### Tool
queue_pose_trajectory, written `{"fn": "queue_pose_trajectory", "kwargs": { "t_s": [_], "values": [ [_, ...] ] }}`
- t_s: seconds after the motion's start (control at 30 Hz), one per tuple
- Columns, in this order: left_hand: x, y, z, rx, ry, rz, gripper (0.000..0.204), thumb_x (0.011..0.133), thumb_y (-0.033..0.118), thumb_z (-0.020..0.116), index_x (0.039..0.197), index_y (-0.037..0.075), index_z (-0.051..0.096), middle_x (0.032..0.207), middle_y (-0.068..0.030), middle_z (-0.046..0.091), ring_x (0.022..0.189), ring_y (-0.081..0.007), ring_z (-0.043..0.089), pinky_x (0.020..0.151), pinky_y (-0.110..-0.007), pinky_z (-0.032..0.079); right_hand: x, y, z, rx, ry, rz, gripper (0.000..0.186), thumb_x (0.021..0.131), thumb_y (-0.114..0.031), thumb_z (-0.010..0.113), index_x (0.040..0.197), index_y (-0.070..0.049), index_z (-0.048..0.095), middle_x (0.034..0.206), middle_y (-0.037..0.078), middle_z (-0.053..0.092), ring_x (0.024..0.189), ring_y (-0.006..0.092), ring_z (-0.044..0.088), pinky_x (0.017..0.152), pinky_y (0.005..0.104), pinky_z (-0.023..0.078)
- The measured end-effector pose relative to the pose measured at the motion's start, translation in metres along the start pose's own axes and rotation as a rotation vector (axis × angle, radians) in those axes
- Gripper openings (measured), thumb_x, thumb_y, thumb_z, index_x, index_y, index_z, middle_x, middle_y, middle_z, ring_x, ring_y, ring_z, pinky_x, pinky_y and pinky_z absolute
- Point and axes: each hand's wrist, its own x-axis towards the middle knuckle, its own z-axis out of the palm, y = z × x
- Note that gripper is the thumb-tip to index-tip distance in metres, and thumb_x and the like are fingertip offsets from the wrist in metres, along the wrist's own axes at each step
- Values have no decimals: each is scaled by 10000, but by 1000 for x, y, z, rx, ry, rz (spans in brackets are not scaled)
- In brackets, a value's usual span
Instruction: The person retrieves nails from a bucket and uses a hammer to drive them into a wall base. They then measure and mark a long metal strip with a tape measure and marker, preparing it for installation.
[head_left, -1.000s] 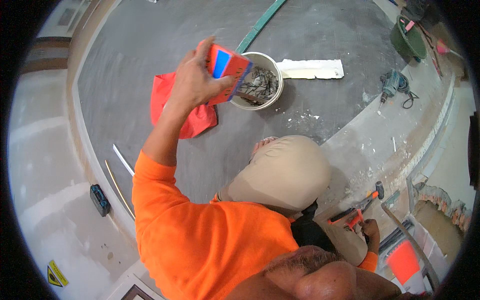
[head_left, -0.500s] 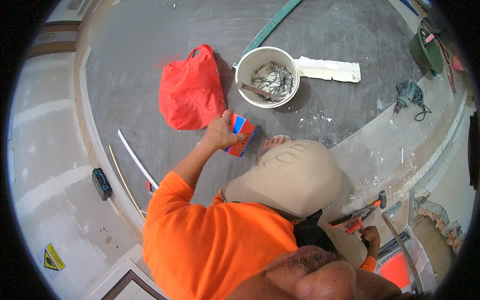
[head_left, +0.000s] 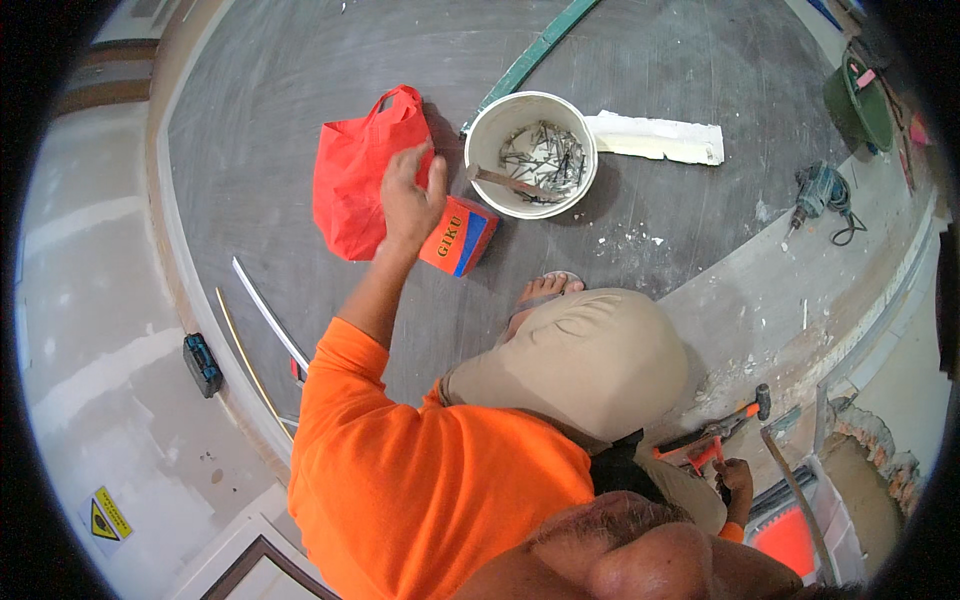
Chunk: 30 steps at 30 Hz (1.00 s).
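Leftward, a crumpled red bag [head_left: 345, 190] rests on the grey floor [head_left: 250, 150]. The left hand [head_left: 412, 200], loosely spread and grasping nothing, hangs beside an orange-red carton [head_left: 463, 238], block-shaped, dark-lettered, blue-banded, on the floor near a white bucket [head_left: 492, 138]. Farther right, whether the right hand [head_left: 737, 479] grips the red-orange object [head_left: 706, 454], I cannot tell.

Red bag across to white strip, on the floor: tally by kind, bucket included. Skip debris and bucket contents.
Bags: 1 (red bag)
Boxes: 1 (orange box)
Buckets: 1 (white bucket)
Long pieces: 2 (green bar, white strip)
Total: 5
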Motion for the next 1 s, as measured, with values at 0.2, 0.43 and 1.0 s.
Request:
{"fn": "queue_pose_trajectory", "kwargs": {
  "t_s": [0.2, 0.43, 1.0],
  "values": [
    [92, 73, 6, -188, -484, 228, 193, 845, 186, 676, 941, 25, 724, 882, -163, 697, 754, -278, 677, 716, -354, 537, -12, -16, -4, -45, -10, -9, 330, 832, -247, 735, 755, 50, 615, 569, 109, 573, 410, 206, 534, 385, 362, 414],
    [106, 72, 134, 559, -1270, 699, 324, 739, 236, 738, 990, 32, 730, 972, -203, 698, 925, -331, 681, 834, -429, 529, -20, -31, -6, -13, 23, -48, 320, 847, -240, 715, 742, 44, 613, 564, 104, 569, 403, 200, 531, 377, 357, 409],
    [79, 42, 202, 594, -1335, 507, 315, 807, 116, 592, 1071, -24, 692, 1140, -250, 648, 1066, -387, 638, 953, -467, 487, -49, -68, -7, -66, 30, 38, 328, 857, -236, 709, 719, 48, 622, 561, 94, 569, 414, 178, 509, 400, 349, 389]
  ]
}}
